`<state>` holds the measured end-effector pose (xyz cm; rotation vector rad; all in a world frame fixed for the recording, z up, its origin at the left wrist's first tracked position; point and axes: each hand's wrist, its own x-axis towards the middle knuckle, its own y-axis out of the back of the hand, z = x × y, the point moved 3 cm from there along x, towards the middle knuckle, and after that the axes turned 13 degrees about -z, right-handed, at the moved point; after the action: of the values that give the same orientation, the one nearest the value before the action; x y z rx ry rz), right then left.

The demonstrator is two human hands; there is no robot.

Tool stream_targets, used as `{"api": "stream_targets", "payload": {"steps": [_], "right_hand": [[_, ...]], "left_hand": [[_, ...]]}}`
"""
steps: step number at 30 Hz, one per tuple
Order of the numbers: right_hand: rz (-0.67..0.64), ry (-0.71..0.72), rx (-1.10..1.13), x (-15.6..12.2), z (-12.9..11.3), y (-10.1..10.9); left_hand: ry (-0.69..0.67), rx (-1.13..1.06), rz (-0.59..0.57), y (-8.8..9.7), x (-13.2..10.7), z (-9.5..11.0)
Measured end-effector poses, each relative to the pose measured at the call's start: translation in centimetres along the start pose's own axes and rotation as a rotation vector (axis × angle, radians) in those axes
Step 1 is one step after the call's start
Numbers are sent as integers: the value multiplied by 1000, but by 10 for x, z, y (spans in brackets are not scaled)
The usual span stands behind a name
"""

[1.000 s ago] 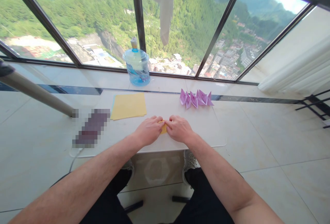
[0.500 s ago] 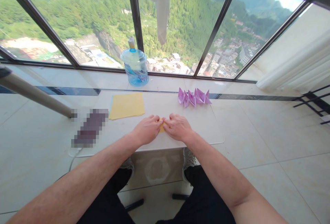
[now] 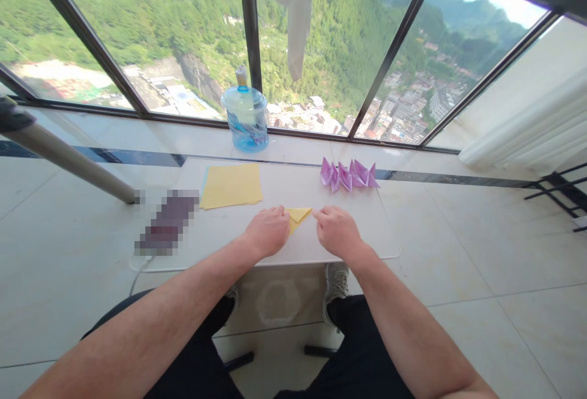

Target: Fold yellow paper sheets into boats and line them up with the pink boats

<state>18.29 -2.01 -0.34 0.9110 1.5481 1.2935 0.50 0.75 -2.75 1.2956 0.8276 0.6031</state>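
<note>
Half covering folded yellow paper (image 3: 299, 214) with closed left hand (image 3: 268, 231), likely to steady it; holding curled right hand (image 3: 338, 231) beside its tip (gripping or not, unclear), with purple shapes (image 3: 345, 178) beyond, presumably for room.

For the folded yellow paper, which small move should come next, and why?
Perhaps the right hand should press the pointed right end of the folded yellow paper flat: the left hand covers the paper's left part, while that point lies uncovered, close by the right hand.
</note>
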Motion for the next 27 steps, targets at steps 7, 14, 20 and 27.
{"api": "stream_targets", "payload": {"steps": [7, 14, 20, 27], "right_hand": [[4, 179, 68, 20, -31, -19], [45, 259, 127, 18, -14, -24], [81, 341, 165, 9, -29, -15], [0, 321, 123, 5, -48, -17]], "left_hand": [[13, -12, 23, 2, 0, 4], [-198, -127, 52, -4, -3, -1], [-174, -90, 9, 2, -2, 1], [-142, -81, -26, 2, 0, -1]]}}
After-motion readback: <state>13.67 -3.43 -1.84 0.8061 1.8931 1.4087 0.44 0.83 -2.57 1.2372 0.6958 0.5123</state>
